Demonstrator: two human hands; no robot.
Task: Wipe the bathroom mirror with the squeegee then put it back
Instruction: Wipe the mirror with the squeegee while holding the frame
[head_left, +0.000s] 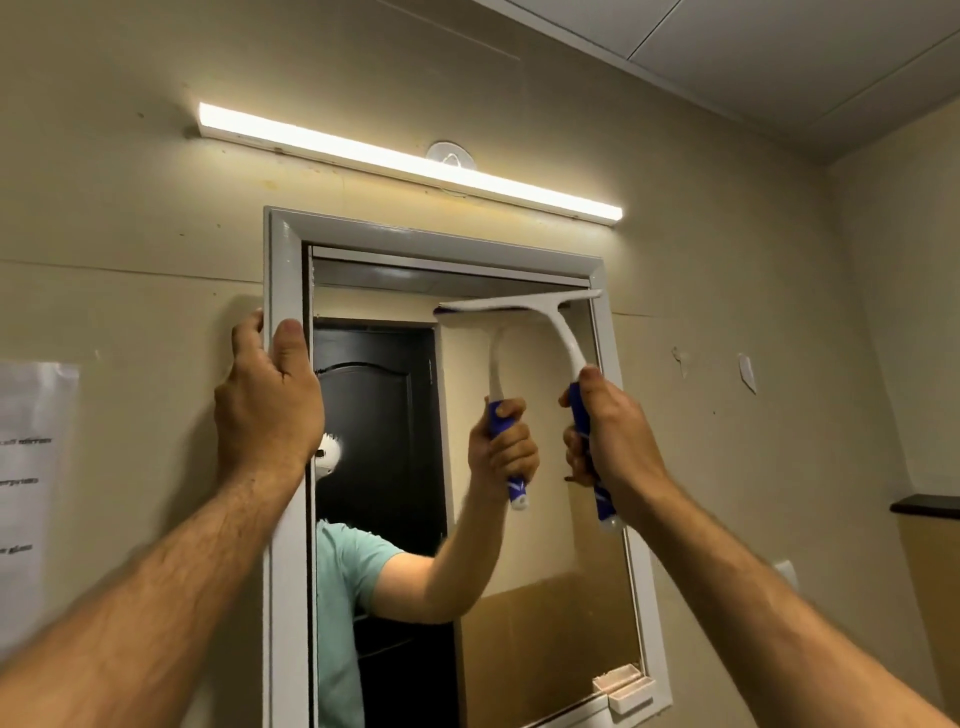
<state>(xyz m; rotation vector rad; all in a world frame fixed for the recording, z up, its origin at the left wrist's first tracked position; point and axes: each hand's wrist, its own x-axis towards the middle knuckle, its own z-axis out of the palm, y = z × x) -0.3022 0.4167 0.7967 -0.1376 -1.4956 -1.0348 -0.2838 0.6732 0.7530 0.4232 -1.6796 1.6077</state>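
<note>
**Mirror, squeegee and two hands: holdings at this moment**

1. Wall (727, 218). Beige, fills my view; a lit strip lamp (410, 163) runs slantwise across it at 12 o'clock, above the mirror. A paper sheet (31, 467) with blurred print hangs at 9 o'clock.

2. Mirror (550, 545). Set in a white frame (283, 519), centre of view. I see in the glass a dark door, a teal sleeve and a doubled squeegee and arm. A small white tray (623, 686) sits at the frame's 5 o'clock corner.

3. Left hand (267, 395). At 9 o'clock of the mirror, fingers wrapped over the frame's outer edge, thumb up along its front face.

4. Right hand (610, 431). At 3 o'clock of the glass, fingers curled tight round the squeegee's blue grip.

5. Squeegee (566, 338). White neck, blue handle. Its blade lies against the glass at 1 o'clock of the mirror, just under the top frame rail, its right end touching the right-hand frame. The handle slopes down towards 5 o'clock into my right hand.
</note>
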